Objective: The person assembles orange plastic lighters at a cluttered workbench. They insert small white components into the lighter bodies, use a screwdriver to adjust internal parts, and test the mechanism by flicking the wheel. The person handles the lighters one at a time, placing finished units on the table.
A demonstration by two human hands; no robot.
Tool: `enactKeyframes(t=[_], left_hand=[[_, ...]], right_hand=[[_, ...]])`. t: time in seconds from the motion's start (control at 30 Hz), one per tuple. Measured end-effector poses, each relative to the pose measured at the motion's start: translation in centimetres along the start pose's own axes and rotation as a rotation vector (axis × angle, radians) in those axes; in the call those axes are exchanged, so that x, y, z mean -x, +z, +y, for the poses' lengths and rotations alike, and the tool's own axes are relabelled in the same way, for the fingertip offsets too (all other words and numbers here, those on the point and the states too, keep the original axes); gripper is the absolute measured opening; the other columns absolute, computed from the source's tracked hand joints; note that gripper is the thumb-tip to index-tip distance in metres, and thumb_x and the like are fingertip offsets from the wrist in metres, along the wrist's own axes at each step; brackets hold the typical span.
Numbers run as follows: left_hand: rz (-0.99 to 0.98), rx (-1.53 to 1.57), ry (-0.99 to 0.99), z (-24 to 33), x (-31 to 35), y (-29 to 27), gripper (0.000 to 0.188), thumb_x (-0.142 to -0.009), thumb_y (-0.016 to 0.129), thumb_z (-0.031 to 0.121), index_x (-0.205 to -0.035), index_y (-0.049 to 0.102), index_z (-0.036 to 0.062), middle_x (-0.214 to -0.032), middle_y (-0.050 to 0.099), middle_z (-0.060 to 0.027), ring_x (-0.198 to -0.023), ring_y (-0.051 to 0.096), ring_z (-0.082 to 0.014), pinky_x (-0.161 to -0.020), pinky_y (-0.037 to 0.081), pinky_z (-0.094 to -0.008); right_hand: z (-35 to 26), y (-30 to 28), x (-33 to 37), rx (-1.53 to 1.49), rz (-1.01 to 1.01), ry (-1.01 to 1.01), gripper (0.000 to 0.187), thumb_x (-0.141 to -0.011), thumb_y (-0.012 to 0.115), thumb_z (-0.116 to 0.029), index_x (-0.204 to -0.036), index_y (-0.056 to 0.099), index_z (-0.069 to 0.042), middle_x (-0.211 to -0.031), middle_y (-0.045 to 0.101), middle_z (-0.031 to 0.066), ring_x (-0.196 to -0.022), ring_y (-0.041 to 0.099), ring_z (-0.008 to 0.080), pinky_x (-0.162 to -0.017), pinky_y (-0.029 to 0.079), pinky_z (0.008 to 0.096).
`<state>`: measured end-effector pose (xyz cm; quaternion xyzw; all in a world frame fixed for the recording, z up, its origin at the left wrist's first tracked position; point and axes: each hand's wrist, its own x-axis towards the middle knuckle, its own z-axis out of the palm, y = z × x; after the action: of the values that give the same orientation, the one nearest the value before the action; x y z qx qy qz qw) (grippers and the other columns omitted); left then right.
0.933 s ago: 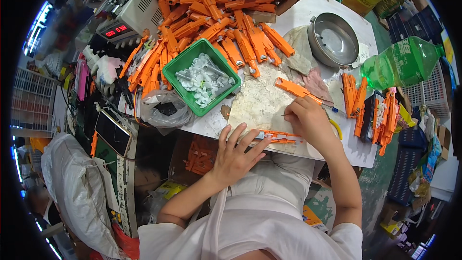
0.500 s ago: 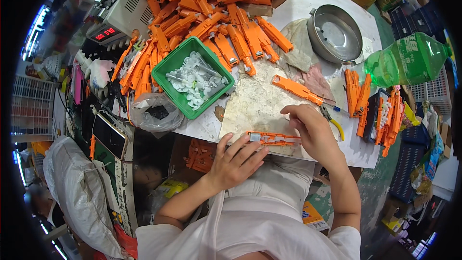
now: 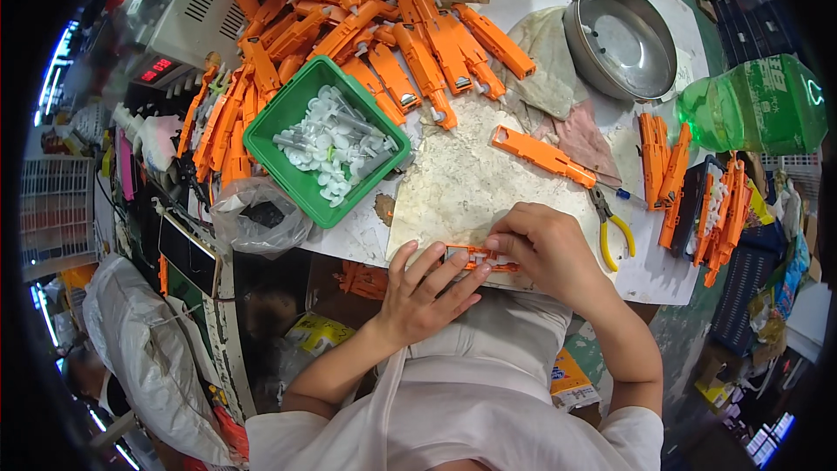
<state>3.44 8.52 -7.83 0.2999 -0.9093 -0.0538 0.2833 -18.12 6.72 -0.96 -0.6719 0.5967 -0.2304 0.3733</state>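
An orange plastic housing (image 3: 478, 253), its inner side up with small white parts inside, lies at the table's near edge. My left hand (image 3: 423, 295) holds its left end under bent fingers. Over its right part, my right hand (image 3: 545, 249) has thumb and fingertips pinched together; anything between them is hidden. Beyond the hands another orange housing (image 3: 542, 157) lies on the worn board (image 3: 445, 183). Pliers with yellow handles (image 3: 613, 231) and a screwdriver with a blue handle (image 3: 629, 198) are right of it.
A green bin (image 3: 283, 105) of white and clear plastic parts stands left of the board, before a heap of orange housings (image 3: 418, 52). A metal bowl (image 3: 580, 57), a cloth (image 3: 549, 61) and a green bottle (image 3: 754, 109) are at the right. A plastic bag (image 3: 257, 222) sits at the left edge.
My right hand has come left and down onto the housing, its raised, spread fingers now pinched. The left hand still holds the left end. The whole view has shifted slightly.
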Motion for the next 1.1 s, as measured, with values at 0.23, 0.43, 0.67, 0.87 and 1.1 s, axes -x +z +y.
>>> enactKeyframes(t=[0.23, 0.43, 0.67, 0.87, 1.1], left_hand=[[0.018, 0.02, 0.0, -0.2, 0.1, 0.1, 0.041, -0.081, 0.068, 0.032, -0.121, 0.061, 0.0247, -0.132, 0.045, 0.0, -0.127, 0.036, -0.0223, -0.105, 0.029, -0.0444], [0.015, 0.02, 0.005, -0.2, 0.2, 0.1, 0.04, -0.079, 0.07, 0.027, -0.119, 0.063, 0.0249, -0.132, 0.045, 0.0004, -0.126, 0.036, -0.0229, -0.105, 0.028, -0.0436], [0.028, 0.025, 0.003, -0.2, -0.1, 0.0, 0.037, -0.08, 0.068, 0.021, -0.116, 0.064, 0.0246, -0.13, 0.047, 0.0011, -0.125, 0.038, -0.0225, -0.104, 0.029, -0.0425], [0.02, 0.023, 0.014, -0.4, 0.1, 0.1, 0.041, -0.075, 0.07, 0.017, -0.115, 0.065, 0.0246, -0.128, 0.048, 0.0003, -0.123, 0.04, -0.0242, -0.104, 0.029, -0.0428], [0.023, 0.027, 0.007, -0.3, 0.1, 0.0, 0.037, -0.083, 0.065, 0.021, -0.119, 0.062, 0.024, -0.131, 0.048, 0.0005, -0.124, 0.04, -0.0222, -0.103, 0.031, -0.0428]], right_hand=[[-0.1, 0.2, -0.2, 0.067, 0.0, -0.014, 0.014, -0.081, 0.064, -0.018, -0.079, 0.064, -0.004, -0.076, 0.061, 0.009, -0.076, 0.06, 0.0285, -0.065, 0.049, 0.0389], [-0.2, 0.3, -0.1, 0.093, -0.008, -0.013, 0.014, -0.081, 0.064, -0.018, -0.079, 0.065, -0.004, -0.077, 0.061, 0.0086, -0.077, 0.06, 0.0278, -0.065, 0.049, 0.039], [-0.1, 0.0, 0.8, 0.151, 0.003, -0.113, 0.014, -0.082, 0.065, -0.018, -0.085, 0.064, -0.004, -0.081, 0.06, 0.0076, -0.078, 0.059, 0.0256, -0.065, 0.049, 0.0369], [-0.6, 0.0, 2.7, 0.132, 0.061, -0.181, 0.028, -0.075, 0.071, -0.019, -0.098, 0.063, -0.004, -0.09, 0.059, 0.0075, -0.079, 0.056, 0.0238, -0.069, 0.048, 0.0349], [-0.2, 1.3, 3.4, 0.177, 0.149, -0.217, 0.034, -0.073, 0.072, -0.013, -0.104, 0.061, -0.005, -0.092, 0.058, 0.0065, -0.081, 0.055, 0.0241, -0.07, 0.048, 0.0336]])
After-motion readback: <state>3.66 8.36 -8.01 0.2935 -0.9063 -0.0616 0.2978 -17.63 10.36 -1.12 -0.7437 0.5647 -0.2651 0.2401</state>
